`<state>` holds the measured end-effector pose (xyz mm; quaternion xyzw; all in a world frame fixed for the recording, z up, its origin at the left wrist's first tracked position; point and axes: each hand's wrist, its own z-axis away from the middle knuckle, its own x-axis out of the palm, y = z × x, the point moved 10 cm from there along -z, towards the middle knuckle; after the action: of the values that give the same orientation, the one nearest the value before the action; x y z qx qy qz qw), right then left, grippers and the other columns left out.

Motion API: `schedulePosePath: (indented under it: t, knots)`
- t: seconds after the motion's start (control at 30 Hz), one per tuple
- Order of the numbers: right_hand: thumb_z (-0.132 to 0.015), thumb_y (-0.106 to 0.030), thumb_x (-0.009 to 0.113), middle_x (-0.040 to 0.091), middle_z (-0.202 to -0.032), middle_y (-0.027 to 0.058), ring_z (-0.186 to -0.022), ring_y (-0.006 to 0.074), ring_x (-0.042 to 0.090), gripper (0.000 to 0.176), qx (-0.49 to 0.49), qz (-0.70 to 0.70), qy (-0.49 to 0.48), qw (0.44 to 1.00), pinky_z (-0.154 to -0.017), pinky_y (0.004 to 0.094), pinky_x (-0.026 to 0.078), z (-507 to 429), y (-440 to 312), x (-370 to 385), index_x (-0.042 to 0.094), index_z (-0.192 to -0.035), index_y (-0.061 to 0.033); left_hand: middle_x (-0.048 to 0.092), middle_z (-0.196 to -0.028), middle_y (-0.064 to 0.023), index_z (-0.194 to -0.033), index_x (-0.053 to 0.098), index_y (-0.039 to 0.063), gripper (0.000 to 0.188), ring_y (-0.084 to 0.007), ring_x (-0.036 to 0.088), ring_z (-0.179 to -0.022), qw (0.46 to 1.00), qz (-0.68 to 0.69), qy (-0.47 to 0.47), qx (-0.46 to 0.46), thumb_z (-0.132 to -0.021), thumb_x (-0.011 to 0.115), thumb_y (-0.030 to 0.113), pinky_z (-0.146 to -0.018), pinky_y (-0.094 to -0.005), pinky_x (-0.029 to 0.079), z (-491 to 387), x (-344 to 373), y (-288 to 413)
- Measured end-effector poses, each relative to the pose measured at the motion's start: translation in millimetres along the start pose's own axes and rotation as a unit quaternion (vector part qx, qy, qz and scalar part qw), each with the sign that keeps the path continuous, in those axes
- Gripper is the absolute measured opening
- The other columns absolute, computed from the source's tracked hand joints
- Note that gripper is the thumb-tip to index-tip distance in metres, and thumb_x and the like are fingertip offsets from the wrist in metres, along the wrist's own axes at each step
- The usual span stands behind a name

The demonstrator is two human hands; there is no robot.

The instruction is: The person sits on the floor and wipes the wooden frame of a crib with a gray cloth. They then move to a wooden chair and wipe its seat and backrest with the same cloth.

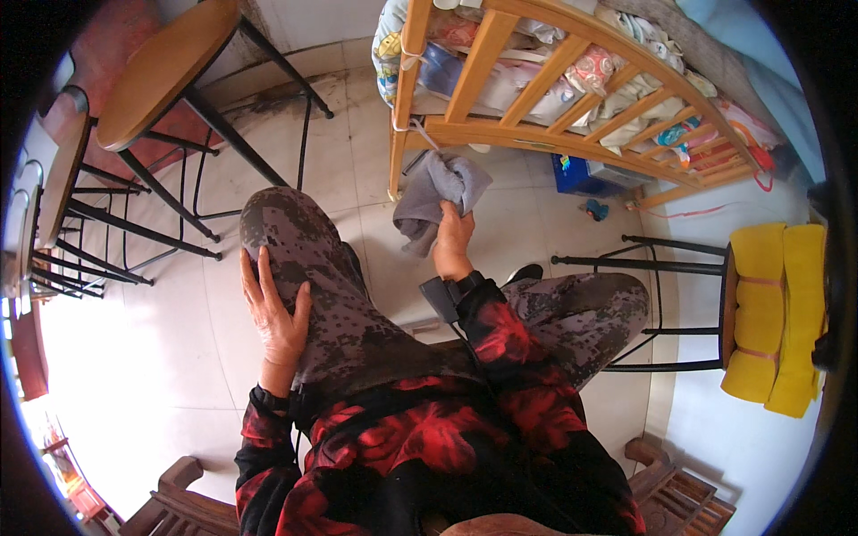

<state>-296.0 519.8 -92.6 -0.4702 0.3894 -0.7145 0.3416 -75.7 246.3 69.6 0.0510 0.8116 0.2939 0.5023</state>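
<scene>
My right hand (454, 241) is closed on a bunched grey cloth (429, 194), which it holds up in front of me near the corner post of a wooden crib (402, 87). Part of the cloth hangs below the fingers. My left hand (273, 315) rests on my left thigh, close to the knee, with its fingers apart and nothing in it. A black device is strapped at my right wrist, with a cable running from it. Bedding and clothes (509, 87) lie behind the crib's slats.
Stools with black metal legs (167, 74) stand on the left. Rolled yellow material (757, 315) lies on a stool at the right. A blue box (576, 175) sits under the crib. Carved wooden furniture (194, 506) is behind me.
</scene>
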Motion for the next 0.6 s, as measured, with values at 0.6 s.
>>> schedulePosePath:
  t: [0.6]
  knots:
    - [-0.089,-0.007,0.063,0.063,-0.125,0.0085,-0.110,0.0217,0.060,0.038,-0.084,-0.077,0.038,0.993,-0.096,0.0362,0.047,-20.3,-71.0,-22.7,0.060,-0.126,0.0024,0.020,-0.161,-0.0257,-0.155,0.032,0.009,0.081,-0.0474,0.027,-0.145,1.000,-0.005,-0.007,-0.004,-0.086,0.072,0.020,-0.117,-0.0536,0.027,-1.7,-0.7,2.9]
